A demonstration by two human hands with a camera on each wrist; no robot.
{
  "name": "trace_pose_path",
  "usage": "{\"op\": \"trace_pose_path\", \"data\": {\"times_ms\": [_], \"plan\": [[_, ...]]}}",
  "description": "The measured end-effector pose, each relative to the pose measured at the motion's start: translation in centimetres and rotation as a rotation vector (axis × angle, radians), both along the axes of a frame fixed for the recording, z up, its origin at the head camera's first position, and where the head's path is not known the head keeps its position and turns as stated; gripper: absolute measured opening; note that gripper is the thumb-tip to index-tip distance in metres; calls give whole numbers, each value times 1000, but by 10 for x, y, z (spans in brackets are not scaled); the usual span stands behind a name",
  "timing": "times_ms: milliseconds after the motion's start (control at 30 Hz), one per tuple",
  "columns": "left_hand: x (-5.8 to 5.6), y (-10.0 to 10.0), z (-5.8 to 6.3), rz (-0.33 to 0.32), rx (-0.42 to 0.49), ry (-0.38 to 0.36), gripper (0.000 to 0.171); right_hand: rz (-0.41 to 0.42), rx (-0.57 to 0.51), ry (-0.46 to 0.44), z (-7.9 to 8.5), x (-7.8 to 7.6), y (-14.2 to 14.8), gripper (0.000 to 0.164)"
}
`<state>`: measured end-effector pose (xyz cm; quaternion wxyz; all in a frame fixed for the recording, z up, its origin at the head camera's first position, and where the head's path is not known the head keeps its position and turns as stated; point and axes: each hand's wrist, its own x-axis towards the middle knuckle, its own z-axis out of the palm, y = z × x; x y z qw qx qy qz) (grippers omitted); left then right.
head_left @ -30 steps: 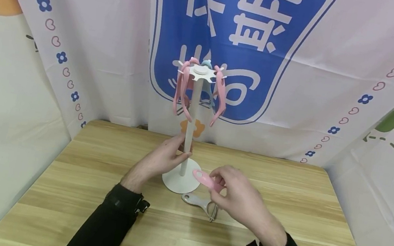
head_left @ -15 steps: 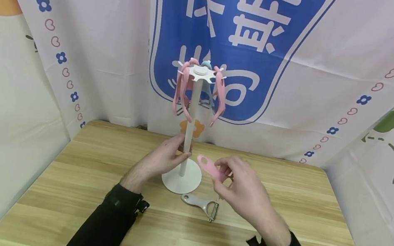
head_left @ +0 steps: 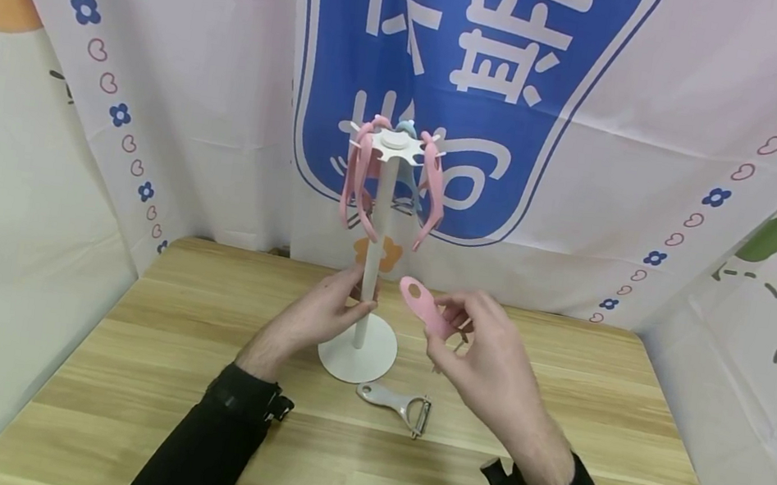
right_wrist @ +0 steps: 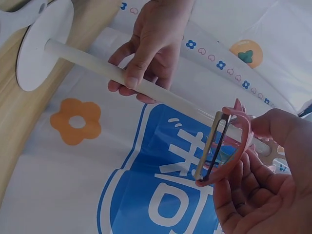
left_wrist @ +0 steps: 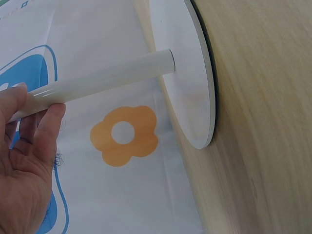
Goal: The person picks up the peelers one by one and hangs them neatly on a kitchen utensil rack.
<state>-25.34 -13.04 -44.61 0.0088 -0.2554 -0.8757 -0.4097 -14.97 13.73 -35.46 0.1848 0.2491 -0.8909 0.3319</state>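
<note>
My left hand (head_left: 320, 307) grips the pole (head_left: 372, 265) of a white stand below its middle; the left wrist view has thumb and fingers around this pole (left_wrist: 112, 73). To the right of the stand, my right hand (head_left: 491, 365) pinches a pink peeler (head_left: 427, 313) above the table. Its holed handle points up and left, toward the pole. In the right wrist view, the metal blade (right_wrist: 212, 148) sits across the peeler's pink fork. Several pink peelers (head_left: 433, 191) and a blue one (head_left: 407, 126) hang from the stand's notched top (head_left: 395, 141).
A grey peeler (head_left: 385, 396) lies on the wooden table (head_left: 553, 448) just in front of the stand's round base (head_left: 374, 365). Behind the table hangs a printed cloth (head_left: 231, 88) with a blue sign, close to the stand. White cloth also closes off both sides.
My right hand has lifted the pink peeler up and slightly away from the base, tilting its handle end upward. The left hand stays on the pole.
</note>
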Motion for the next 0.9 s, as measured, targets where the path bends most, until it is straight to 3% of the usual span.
{"op": "trace_pose_path", "data": {"times_ms": [900], "plan": [[0, 1, 1, 3, 4, 2, 24, -59, -259, 217, 34, -3, -13, 38]]}}
